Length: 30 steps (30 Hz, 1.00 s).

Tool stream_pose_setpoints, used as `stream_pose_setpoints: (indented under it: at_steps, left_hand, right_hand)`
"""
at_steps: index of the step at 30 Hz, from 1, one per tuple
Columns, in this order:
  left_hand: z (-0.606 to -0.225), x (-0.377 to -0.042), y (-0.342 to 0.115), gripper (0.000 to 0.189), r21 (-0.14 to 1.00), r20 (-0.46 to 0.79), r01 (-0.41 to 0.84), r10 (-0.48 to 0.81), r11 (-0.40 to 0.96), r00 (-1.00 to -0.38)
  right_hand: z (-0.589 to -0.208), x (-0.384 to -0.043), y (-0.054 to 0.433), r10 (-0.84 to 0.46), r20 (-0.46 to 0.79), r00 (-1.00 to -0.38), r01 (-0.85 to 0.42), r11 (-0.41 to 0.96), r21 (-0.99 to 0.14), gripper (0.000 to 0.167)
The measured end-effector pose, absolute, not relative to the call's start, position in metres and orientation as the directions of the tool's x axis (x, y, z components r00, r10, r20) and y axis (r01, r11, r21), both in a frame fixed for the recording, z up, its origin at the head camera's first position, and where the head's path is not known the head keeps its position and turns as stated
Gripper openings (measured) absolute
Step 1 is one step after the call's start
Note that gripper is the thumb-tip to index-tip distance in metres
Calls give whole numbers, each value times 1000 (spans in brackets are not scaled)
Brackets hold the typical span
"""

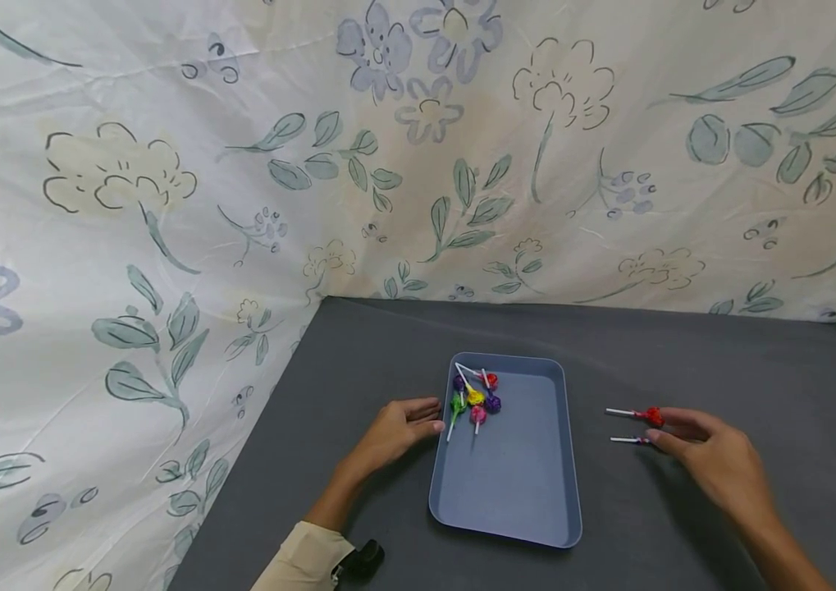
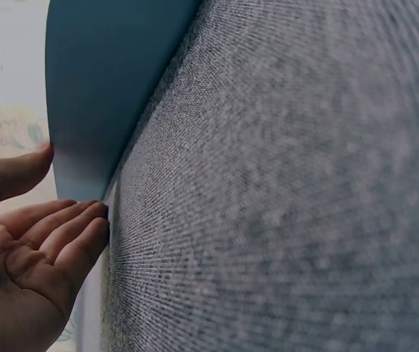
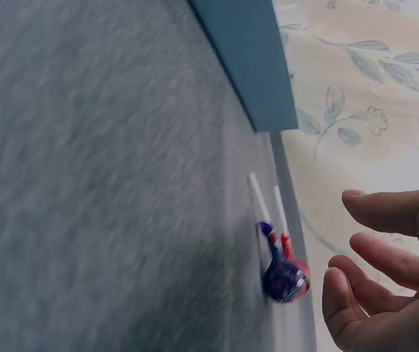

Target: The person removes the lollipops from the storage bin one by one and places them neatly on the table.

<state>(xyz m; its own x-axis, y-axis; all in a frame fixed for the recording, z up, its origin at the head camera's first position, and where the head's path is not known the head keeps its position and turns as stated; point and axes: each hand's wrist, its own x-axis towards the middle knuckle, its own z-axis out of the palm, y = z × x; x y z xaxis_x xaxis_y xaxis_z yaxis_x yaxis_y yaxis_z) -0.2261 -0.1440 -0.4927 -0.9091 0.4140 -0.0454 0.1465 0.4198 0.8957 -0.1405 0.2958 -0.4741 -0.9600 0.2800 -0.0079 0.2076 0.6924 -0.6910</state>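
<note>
Left hand relaxed, fingers extended, at the tray; right hand spread (nothing pinched) beside two lollipops, apparently reaching; pickup calls for closing thumb and fingers.

Beige left sleeve — black device at the cuff.

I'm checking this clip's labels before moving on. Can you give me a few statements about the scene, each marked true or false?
1. The left hand is at the left side of the tray. True.
2. A red lollipop lies outside the tray, near the right hand. True.
3. That lollipop's white stick points away from the tray. False: it points towards the tray.
4. A green lollipop is in the tray. True.
5. The yellow lollipop lies at the tray's near end. False: it lies towards the far end.
</note>
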Motion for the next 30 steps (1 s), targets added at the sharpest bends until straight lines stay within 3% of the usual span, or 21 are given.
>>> stream_pose_setpoints:
  at_steps: [30]
  left_hand:
    - [-497, -225, -150, 55, 918, -51, 121, 417, 377, -908]
  right_hand:
    - [-442, -139, 233, 207, 59, -977, 53, 499, -865, 59]
